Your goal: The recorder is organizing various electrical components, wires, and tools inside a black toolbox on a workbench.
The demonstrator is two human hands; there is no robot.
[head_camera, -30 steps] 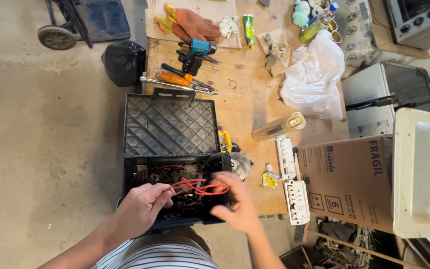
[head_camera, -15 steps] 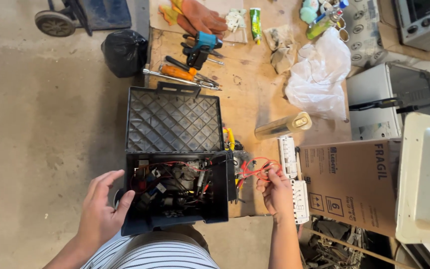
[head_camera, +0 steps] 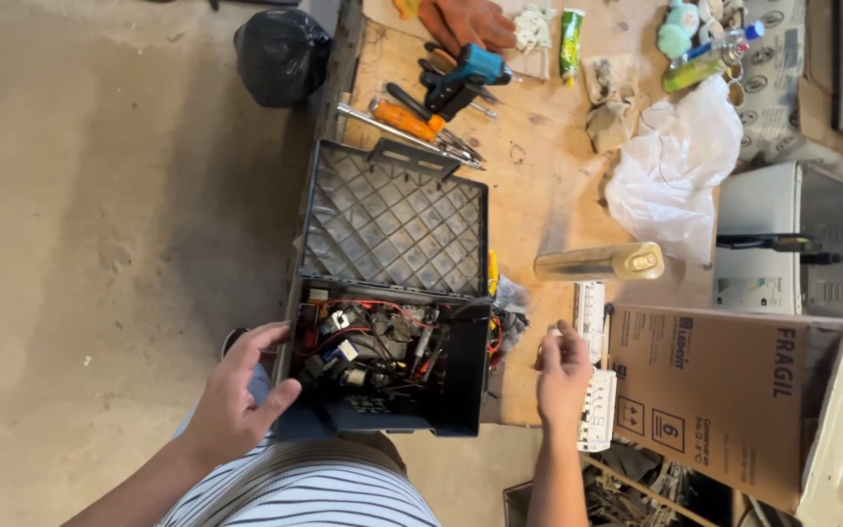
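Observation:
An open black toolbox [head_camera: 461, 390] sits at the near edge of a wooden table [head_camera: 539, 195], its ribbed lid [head_camera: 392, 220] leaning back. Inside lie tangled wires and small electrical parts [head_camera: 363, 351]. My left hand [head_camera: 241, 390] grips the box's left wall, thumb over the rim. My right hand [head_camera: 563, 376] hovers right of the box with loosely curled fingers and nothing in it, beside a white power strip [head_camera: 597, 400]. A bundle of red wires [head_camera: 495, 337] lies against the box's right side.
A gold-coloured cylinder [head_camera: 597, 262] lies on the table, behind it a white plastic bag [head_camera: 670, 171]. Screwdrivers [head_camera: 407, 119], a blue tool [head_camera: 470, 73] and orange gloves [head_camera: 465, 20] lie at the far end. A cardboard box [head_camera: 724, 390] and a white appliance [head_camera: 792, 234] stand right. A black bag [head_camera: 280, 54] sits on the concrete floor.
My right hand carried the red wires out of the box to its right side and let them go. My left hand moved out of the box onto its left wall.

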